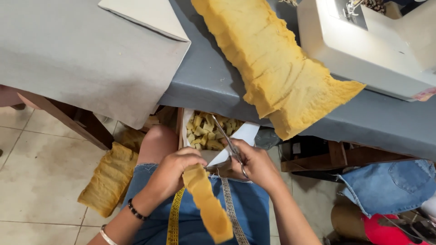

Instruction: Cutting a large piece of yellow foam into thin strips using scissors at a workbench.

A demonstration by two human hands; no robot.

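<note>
1. Gripping a yellow fabric strip (206,202) at its upper end, the left hand (175,170) has its fingers pinched shut on the cloth; the rest of the strip hangs down over the lap.
2. The right hand (256,163) holds a pair of scissors (227,138), fingers closed through the handles, blades pointing up and away over the cardboard box (236,136).
3. That box, just beyond both hands and under the edge of the tabletop (209,77), holds a heap of small yellow cut pieces (206,131).
4. A long yellow fabric length (268,63) lies on the tabletop above the box, beside a white sewing machine (363,45).
5. A yellow tape measure (175,218) hangs below the left hand; more yellow fabric (109,179) lies on the floor, left of the box.
6. Judgement: a clean cut calls for the strip held taut, close to the blades and over the box, with the pinching fingers kept clear.
</note>
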